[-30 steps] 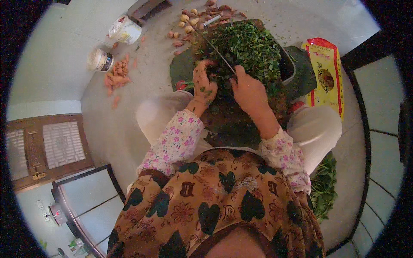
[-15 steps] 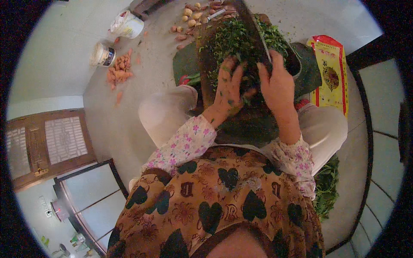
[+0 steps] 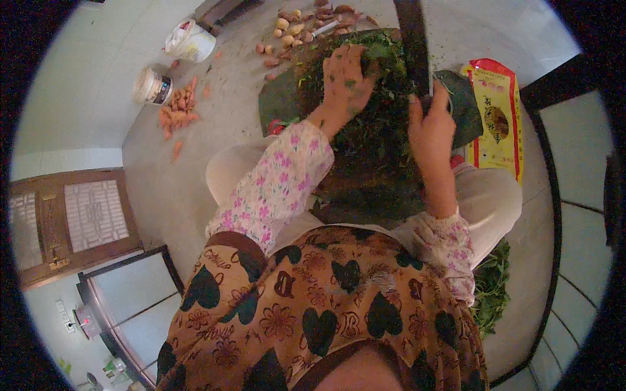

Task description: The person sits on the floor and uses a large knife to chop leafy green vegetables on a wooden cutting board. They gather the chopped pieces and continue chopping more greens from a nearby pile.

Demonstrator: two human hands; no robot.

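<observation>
A heap of chopped leafy greens covers much of the dark wooden board in front of me. My left hand reaches over the far left part of the heap, its fingers bent round some of the greens and bits of leaf stuck to its back. To the right, my right hand is closed on the handle of a large knife. The dark blade points up and away, lifted beside the greens. Most of the handle is hidden in my fist.
Potatoes and sweet potatoes lie on the floor beyond the board, with a white-handled tool among them. At left are two buckets and a pile of orange roots. A yellow-red sack and leafy stems lie at right.
My left hand has moved away from me to the far side of the heap. The knife has swung more upright and to the right, along with my right hand.
</observation>
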